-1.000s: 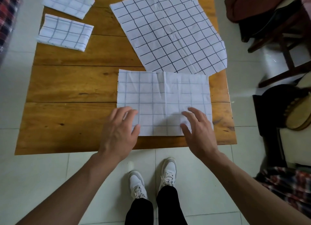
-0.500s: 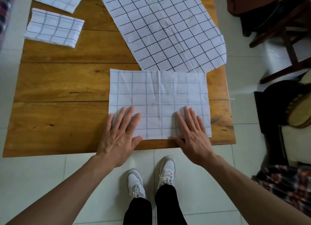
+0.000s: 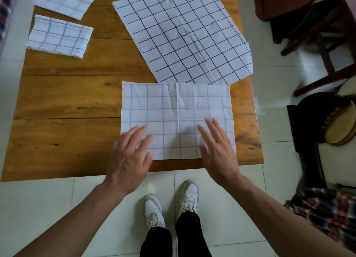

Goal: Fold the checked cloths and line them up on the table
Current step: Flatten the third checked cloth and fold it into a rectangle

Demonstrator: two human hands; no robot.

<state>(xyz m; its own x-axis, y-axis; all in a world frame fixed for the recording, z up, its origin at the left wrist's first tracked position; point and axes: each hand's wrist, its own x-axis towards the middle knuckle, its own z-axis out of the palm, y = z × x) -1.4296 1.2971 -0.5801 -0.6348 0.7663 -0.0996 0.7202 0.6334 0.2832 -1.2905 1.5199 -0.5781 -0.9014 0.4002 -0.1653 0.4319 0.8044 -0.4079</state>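
We see a wooden table [image 3: 63, 95] on pale floor tiles [image 3: 38, 208]. Half-folded cloth [image 3: 177, 110] at its near edge, left hand [image 3: 129, 156] and right hand [image 3: 219, 150] flat, fingers spread. Open cloth [image 3: 183, 35] beyond; two folded cloths [image 3: 59, 37] far left.

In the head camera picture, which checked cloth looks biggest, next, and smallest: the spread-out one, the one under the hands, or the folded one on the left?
1. The spread-out cloth looks biggest.
2. The cloth under the hands comes next; it is nearer the camera, which flatters it.
3. The folded cloth on the left looks smallest.
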